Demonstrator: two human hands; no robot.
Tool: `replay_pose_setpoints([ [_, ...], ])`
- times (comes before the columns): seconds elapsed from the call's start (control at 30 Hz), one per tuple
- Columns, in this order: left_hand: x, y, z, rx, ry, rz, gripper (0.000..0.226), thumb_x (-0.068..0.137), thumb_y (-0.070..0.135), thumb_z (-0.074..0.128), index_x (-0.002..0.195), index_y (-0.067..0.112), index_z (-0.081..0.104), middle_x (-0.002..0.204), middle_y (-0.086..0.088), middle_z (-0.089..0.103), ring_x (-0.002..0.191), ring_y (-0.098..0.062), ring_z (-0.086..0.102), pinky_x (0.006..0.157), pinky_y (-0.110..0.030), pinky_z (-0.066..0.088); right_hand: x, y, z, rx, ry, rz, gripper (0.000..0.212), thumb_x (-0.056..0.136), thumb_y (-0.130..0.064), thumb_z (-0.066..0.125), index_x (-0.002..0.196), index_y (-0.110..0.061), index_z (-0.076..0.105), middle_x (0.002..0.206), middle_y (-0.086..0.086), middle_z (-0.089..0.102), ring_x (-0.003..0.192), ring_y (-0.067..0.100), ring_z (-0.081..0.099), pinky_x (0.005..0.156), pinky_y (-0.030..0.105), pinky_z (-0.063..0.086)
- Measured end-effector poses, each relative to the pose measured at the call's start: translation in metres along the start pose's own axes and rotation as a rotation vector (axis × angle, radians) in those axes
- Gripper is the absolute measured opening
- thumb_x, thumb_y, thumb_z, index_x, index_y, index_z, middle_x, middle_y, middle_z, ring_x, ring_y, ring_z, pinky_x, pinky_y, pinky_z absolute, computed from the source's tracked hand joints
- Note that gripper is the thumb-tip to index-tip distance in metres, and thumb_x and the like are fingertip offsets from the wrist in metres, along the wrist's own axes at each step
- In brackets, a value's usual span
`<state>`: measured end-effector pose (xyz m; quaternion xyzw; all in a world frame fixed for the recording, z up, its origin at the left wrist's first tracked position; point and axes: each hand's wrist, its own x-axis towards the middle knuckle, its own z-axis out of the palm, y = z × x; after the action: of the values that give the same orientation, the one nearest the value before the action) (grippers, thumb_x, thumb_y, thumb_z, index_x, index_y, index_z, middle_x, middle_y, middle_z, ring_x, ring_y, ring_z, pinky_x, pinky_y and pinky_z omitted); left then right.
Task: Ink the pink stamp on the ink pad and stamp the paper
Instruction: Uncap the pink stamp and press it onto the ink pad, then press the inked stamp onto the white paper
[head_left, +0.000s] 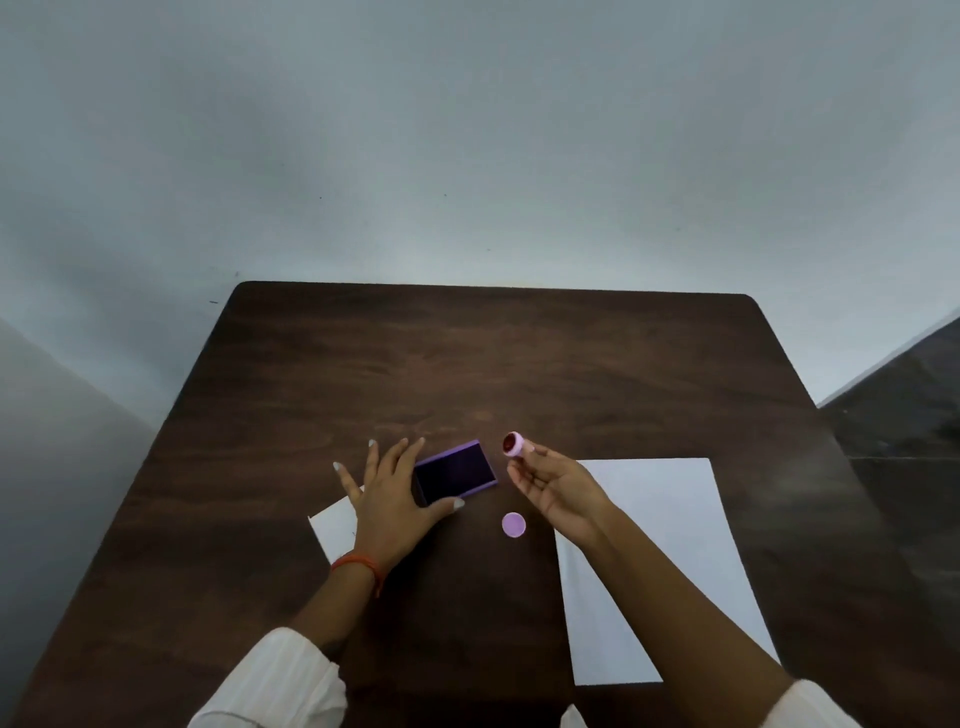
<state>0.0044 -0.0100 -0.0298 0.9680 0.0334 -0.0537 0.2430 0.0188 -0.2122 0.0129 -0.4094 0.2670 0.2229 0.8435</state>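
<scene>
A small round pink stamp (514, 444) with a dark red face is held in the fingertips of my right hand (553, 491), just right of the ink pad and above the table. The purple ink pad (456, 474) lies open, its dark pad facing up. My left hand (395, 493) rests flat against the pad's left side, fingers spread, thumb along its near edge. A white sheet of paper (660, 566) lies to the right, partly under my right forearm. The stamp's pink cap (513, 525) sits on the table between pad and paper.
A dark wooden table (467, 364) fills the view, its far edge against a pale wall. A second white piece (337, 527), flat on the table, shows partly under my left hand. An orange thread band circles my left wrist.
</scene>
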Motion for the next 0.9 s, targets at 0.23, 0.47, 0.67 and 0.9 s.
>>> replay_pose_setpoints([
  [0.23,-0.001,0.063,0.018,-0.045,0.077,0.190,0.077,0.070,0.064,0.060,0.135,0.030,0.035,0.150,0.000,0.033,0.144,-0.024,0.007,0.109,-0.053,-0.019,-0.031,-0.018,-0.060,0.188,0.059,-0.048,0.016,0.085,-0.009,0.060,0.098,-0.004,0.068,0.084,0.010,0.076,0.077,0.017,0.073,0.071,0.026,0.060],
  [0.47,-0.015,0.121,0.051,0.089,-0.050,0.312,0.069,0.079,0.059,0.054,0.138,0.029,0.031,0.153,0.002,0.026,0.145,-0.022,0.003,0.107,-0.052,-0.022,-0.044,-0.048,-0.126,0.144,0.181,-0.181,0.013,0.089,-0.009,0.056,0.094,-0.006,0.068,0.084,0.006,0.073,0.072,0.012,0.071,0.062,0.022,0.060],
  [0.67,-0.013,0.136,0.073,0.261,-0.123,0.318,0.078,0.079,0.067,0.043,0.142,0.026,0.020,0.155,0.000,0.019,0.145,-0.022,0.003,0.104,-0.052,-0.027,-0.034,-0.057,-0.144,-0.143,0.309,-0.248,0.023,0.089,-0.009,0.057,0.111,-0.002,0.060,0.099,0.011,0.067,0.090,0.022,0.065,0.088,0.031,0.055],
  [0.9,-0.009,0.132,0.082,0.270,-0.143,0.296,0.086,0.077,0.068,0.046,0.142,0.020,0.017,0.155,-0.002,0.019,0.145,-0.020,0.007,0.108,-0.048,-0.023,-0.019,-0.051,-0.124,-0.638,0.370,-0.515,0.019,0.081,-0.023,0.069,0.098,-0.017,0.063,0.090,-0.004,0.067,0.086,0.009,0.063,0.073,0.012,0.052],
])
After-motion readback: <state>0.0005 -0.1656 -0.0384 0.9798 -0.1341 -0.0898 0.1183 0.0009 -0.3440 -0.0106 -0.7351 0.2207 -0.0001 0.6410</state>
